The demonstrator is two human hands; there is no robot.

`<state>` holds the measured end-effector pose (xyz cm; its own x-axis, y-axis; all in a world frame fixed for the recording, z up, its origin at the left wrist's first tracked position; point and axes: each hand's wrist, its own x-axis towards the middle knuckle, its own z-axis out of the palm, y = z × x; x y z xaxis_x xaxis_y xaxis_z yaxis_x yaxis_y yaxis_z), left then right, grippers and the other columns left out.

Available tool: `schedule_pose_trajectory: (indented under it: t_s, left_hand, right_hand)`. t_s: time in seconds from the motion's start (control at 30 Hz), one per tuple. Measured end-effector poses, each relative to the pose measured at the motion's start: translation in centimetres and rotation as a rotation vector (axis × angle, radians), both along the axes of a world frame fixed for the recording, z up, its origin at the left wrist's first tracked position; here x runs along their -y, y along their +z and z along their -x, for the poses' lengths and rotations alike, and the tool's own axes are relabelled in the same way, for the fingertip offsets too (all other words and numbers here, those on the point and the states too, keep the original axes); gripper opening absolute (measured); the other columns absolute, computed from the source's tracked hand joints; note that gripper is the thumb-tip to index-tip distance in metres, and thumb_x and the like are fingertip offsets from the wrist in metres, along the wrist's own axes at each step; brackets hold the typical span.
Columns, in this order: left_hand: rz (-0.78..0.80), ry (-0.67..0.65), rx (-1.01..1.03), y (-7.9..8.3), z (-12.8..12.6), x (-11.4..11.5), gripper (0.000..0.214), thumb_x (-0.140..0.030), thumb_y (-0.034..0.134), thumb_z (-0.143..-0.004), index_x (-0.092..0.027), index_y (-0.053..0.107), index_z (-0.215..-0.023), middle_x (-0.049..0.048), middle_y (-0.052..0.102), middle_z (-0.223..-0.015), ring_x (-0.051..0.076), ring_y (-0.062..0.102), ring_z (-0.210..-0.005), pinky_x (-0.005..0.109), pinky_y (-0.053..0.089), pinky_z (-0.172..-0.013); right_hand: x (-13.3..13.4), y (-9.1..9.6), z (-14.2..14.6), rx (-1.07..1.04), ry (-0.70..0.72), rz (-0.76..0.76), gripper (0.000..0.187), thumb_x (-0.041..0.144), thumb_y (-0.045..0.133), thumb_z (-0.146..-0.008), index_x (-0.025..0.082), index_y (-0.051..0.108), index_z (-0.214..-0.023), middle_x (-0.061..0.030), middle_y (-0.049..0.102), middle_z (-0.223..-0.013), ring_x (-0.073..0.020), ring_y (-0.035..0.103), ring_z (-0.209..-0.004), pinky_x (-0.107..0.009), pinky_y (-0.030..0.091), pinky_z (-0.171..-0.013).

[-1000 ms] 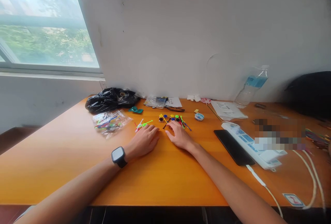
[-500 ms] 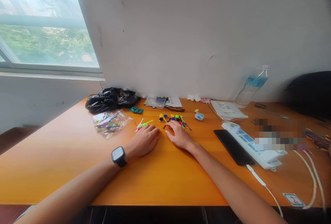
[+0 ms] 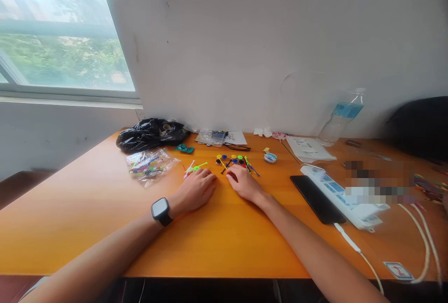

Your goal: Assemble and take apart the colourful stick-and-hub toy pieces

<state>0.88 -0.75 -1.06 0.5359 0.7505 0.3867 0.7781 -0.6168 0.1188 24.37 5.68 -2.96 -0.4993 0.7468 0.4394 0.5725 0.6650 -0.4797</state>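
My left hand [image 3: 199,188], with a black watch [image 3: 161,210] on its wrist, rests on the wooden table with its fingers extended and nothing visible in them. Just beyond its fingers lie small plastic sticks [image 3: 196,168] in green, white and red. My right hand [image 3: 244,182] is curled at the near edge of a group of coloured round plastic pieces [image 3: 234,158] and sticks. Its fingertips seem closed on the near end of a yellow plastic stick [image 3: 224,164]; the contact is partly hidden. Dark and green sticks [image 3: 251,167] lie beside its knuckles.
A clear bag of coloured pieces [image 3: 149,165] and a black plastic bag [image 3: 150,136] lie left. To the right are a small round container [image 3: 270,157], a black phone [image 3: 317,199], a white power strip [image 3: 338,193] and a bottle [image 3: 341,119] by the wall.
My right hand has shifted slightly right, its thumb and forefinger closer together. The yellow stick's far end has moved down towards me. My left hand has stayed put.
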Motion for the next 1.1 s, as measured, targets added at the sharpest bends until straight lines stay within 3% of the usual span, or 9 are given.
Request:
schedule_pose_trajectory:
  t_s: [0.13, 0.23, 0.53, 0.77, 0.93, 1.03, 1.1]
  left_hand:
    - [0.007, -0.001, 0.014, -0.2, 0.1, -0.1, 0.012, -0.022, 0.051, -0.104, -0.022, 0.063, -0.102, 0.0077, 0.061, -0.106, 0.025, 0.059, -0.098, 0.037, 0.048, -0.085]
    - [0.011, -0.005, 0.021, -0.3, 0.1, -0.1, 0.013, -0.023, 0.05, -0.104, -0.022, 0.063, -0.102, 0.0079, 0.061, -0.106, 0.025, 0.059, -0.098, 0.038, 0.049, -0.085]
    - [0.01, 0.002, 0.012, -0.2, 0.0, -0.1, 0.013, -0.022, 0.05, -0.104, -0.022, 0.063, -0.101, 0.0082, 0.062, -0.106, 0.025, 0.06, -0.098, 0.038, 0.049, -0.085]
    - [0.013, -0.006, 0.011, 0.2, 0.0, 0.1, 0.016, -0.021, 0.049, -0.104, -0.022, 0.064, -0.103, 0.0082, 0.062, -0.105, 0.025, 0.06, -0.098, 0.038, 0.049, -0.083]
    - [0.018, -0.01, 0.02, -0.1, 0.0, 0.0, 0.016, -0.022, 0.048, -0.104, -0.022, 0.064, -0.104, 0.0087, 0.063, -0.106, 0.026, 0.061, -0.099, 0.038, 0.05, -0.084]
    - [0.027, 0.005, 0.038, -0.3, 0.0, -0.1, 0.019, -0.022, 0.05, -0.103, -0.022, 0.063, -0.117, 0.0105, 0.065, -0.111, 0.028, 0.063, -0.103, 0.041, 0.052, -0.088]
    - [0.009, 0.042, 0.093, -0.4, -0.2, -0.1, 0.036, -0.023, 0.054, -0.101, -0.021, 0.054, -0.137, 0.0134, 0.064, -0.125, 0.031, 0.062, -0.114, 0.046, 0.052, -0.095]
  right_hand:
    - [0.3, 0.5, 0.0, -0.02, -0.035, -0.02, 0.018, 0.015, 0.055, -0.096, 0.021, 0.06, -0.08, -0.0035, 0.062, -0.081, -0.0192, 0.058, -0.074, -0.031, 0.046, -0.07]
    - [0.2, 0.5, 0.0, -0.072, -0.037, -0.047, 0.014, 0.015, 0.054, -0.096, 0.021, 0.064, -0.089, -0.0062, 0.066, -0.091, -0.021, 0.062, -0.084, -0.033, 0.049, -0.077]
    - [-0.8, -0.9, 0.0, -0.069, -0.01, 0.004, 0.017, 0.017, 0.049, -0.1, 0.021, 0.065, -0.097, -0.007, 0.066, -0.098, -0.0218, 0.063, -0.09, -0.036, 0.051, -0.082]
    - [-1.2, -1.5, 0.2, -0.143, -0.006, 0.062, 0.014, 0.019, 0.055, -0.098, 0.02, 0.068, -0.103, -0.007, 0.067, -0.101, -0.0188, 0.064, -0.082, -0.033, 0.054, -0.075]
    - [-0.6, -1.4, 0.5, -0.092, 0.004, 0.008, 0.017, 0.017, 0.057, -0.097, 0.021, 0.067, -0.111, -0.0096, 0.067, -0.111, -0.0232, 0.065, -0.099, -0.038, 0.054, -0.09]
    - [0.1, -0.8, 0.6, -0.077, 0.043, -0.067, 0.016, 0.015, 0.057, -0.096, 0.022, 0.065, -0.109, -0.0091, 0.067, -0.108, -0.0252, 0.063, -0.105, -0.041, 0.051, -0.095]
    - [0.6, -0.1, 0.7, -0.104, 0.051, -0.126, 0.011, 0.015, 0.055, -0.096, 0.022, 0.063, -0.1, -0.0075, 0.066, -0.1, -0.0249, 0.062, -0.1, -0.04, 0.05, -0.093]
